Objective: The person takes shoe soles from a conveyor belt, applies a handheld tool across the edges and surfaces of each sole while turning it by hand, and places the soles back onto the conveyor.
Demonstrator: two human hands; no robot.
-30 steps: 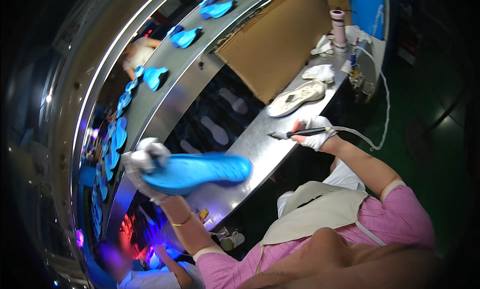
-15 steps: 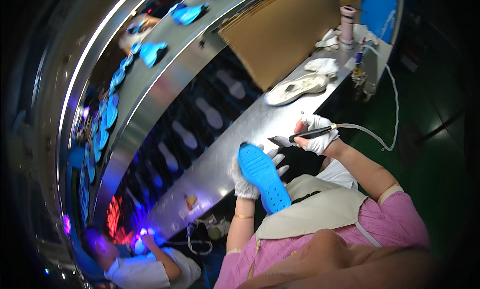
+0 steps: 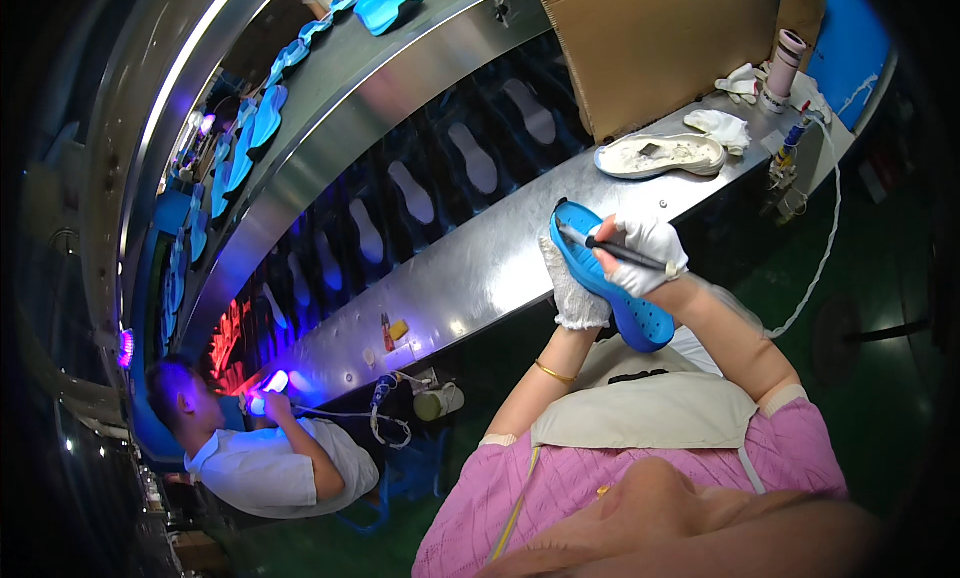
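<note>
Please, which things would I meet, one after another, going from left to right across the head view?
Purple light → seated co-worker → yellow block → round greenish container → left hand → right hand → pink cylinder.

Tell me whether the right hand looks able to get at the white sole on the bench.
Probably yes: the white sole lies uncovered on the bench, with the way seemingly free, though the right hand holds a black tool.

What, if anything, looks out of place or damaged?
The white sole on the bench looks odd: its upper face is speckled, with a dark patch, unlike the blue sole in the left hand. Dirt or damage, I can't tell.
</note>
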